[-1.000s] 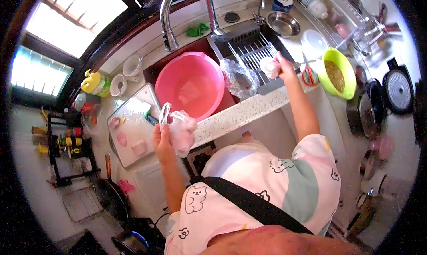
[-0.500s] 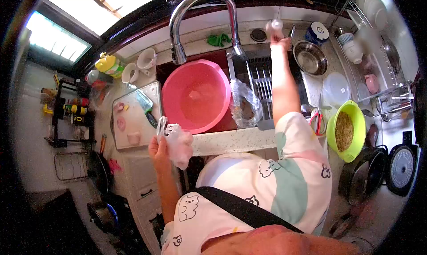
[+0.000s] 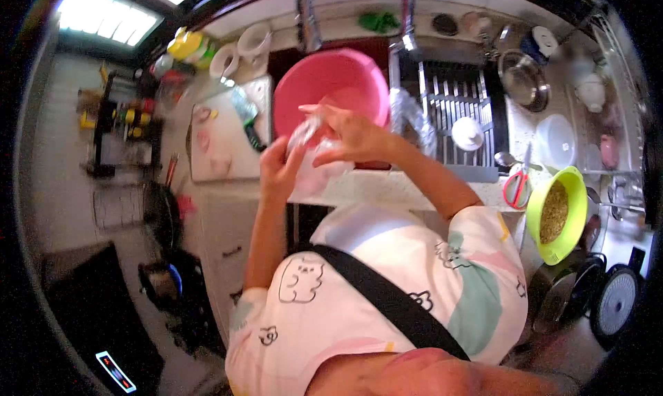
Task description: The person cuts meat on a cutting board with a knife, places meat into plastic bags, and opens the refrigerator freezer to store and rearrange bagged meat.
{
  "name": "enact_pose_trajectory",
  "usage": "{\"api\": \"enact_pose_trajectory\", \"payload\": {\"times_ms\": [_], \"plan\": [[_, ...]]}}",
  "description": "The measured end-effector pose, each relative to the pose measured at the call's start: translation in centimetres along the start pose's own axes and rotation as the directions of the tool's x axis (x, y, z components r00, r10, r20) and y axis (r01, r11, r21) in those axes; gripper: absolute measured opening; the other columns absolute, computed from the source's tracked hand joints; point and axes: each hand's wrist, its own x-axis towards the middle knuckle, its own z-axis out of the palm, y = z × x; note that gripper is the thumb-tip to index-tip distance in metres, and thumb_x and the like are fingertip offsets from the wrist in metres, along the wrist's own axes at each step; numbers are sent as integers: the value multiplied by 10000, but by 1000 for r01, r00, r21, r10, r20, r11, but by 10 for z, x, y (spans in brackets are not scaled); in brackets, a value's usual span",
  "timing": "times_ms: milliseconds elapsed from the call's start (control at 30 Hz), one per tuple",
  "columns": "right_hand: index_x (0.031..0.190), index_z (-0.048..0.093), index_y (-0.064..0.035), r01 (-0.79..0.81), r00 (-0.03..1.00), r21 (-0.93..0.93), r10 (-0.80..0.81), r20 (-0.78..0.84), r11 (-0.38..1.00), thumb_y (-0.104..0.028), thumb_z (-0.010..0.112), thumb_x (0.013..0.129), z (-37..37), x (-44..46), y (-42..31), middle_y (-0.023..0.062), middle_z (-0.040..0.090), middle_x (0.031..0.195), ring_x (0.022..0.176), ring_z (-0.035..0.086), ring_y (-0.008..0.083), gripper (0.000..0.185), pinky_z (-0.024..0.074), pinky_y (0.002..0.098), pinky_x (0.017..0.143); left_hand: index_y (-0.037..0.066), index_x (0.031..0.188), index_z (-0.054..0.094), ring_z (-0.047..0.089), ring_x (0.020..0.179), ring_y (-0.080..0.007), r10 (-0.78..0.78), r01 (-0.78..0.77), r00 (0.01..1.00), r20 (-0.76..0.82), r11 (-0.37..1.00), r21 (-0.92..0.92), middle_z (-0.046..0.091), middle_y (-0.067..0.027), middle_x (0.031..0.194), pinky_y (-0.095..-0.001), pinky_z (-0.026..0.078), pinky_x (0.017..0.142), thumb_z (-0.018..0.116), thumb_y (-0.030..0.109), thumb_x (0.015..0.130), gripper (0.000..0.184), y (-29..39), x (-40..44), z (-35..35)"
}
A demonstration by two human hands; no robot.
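A clear plastic bag (image 3: pixel 314 177) with pale pink contents hangs at the sink's front edge, just below the pink basin (image 3: pixel 331 85). My left hand (image 3: pixel 280 168) pinches the bag's top from the left. Over the front of the basin, my right hand (image 3: pixel 356 137) reaches to the bag's top with its fingers spread, the thumb below and the others above. A white lidded object (image 3: pixel 467 133) sits on the dish rack (image 3: pixel 456 95), away from both hands.
A cutting board (image 3: pixel 231 140) with pink pieces and a green-handled knife (image 3: pixel 250 127) lies on the left. Red-handled scissors (image 3: pixel 516 190) and a green bowl (image 3: pixel 556 216) of grains stand right. The faucet (image 3: pixel 307 16) rises behind the basin.
My right hand has come back from the rear counter to the bag; the white object it held earlier is now on the rack. My left hand still holds the bag. The view has shifted.
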Motion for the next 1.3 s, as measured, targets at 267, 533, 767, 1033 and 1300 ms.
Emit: {"api": "enact_pose_trajectory", "payload": {"times_ms": [267, 533, 767, 1033, 1300], "plan": [[833, 590, -17, -328, 942, 394, 326, 75, 858, -69, 647, 792, 3, -11, -1, 0, 576, 683, 577, 511, 54, 87, 452, 221, 541, 12, 851, 624, 506, 720, -58, 161, -207, 947, -277, 967, -149, 583, 1, 797, -198, 393, 638, 546, 110, 898, 133, -37, 1, -31], [811, 601, -25, -368, 892, 296, 424, -153, 881, -62, 647, 756, 42, -13, -7, 40, 569, 777, 781, 552, 137, 81, 442, 281, 734, -31, 922, 622, 565, 716, -97, -181, -79, 888, -423, 845, -529, 611, -40, 802, -217, 450, 666, 517, 120, 902, 185, -31, -23, -58], [808, 588, -23, -480, 860, 241, 507, -59, 843, -43, 646, 737, 54, -18, -11, 81, 562, 847, 818, 555, 172, 94, 440, 274, 770, 50, 762, 457, 510, 513, -132, -250, 155, 959, -131, 855, -496, 590, -95, 688, -270, 448, 497, 473, 90, 902, 147, -62, -56, -88], [892, 587, -26, -24, 1000, -155, 24, -1, 988, -123, 676, 720, 72, 29, -51, 130, 586, 966, 877, 561, 296, 217, 446, 372, 783, 42, 881, 462, 524, 499, -64, -253, 295, 955, 151, 833, -468, 615, -207, 1030, -179, 447, 465, 428, 84, 932, 74, -48, -67, -71], [1158, 454, -27, -211, 843, -388, 368, 392, 897, -99, 776, 576, 86, 20, 11, 203, 501, 1167, 1074, 487, 386, 669, 423, 415, 902, 26, 856, 470, 550, 568, -39, -219, 241, 970, 103, 823, -514, 585, -92, 977, -165, 427, 470, 471, 51, 909, 58, -25, -70, -82]]}}
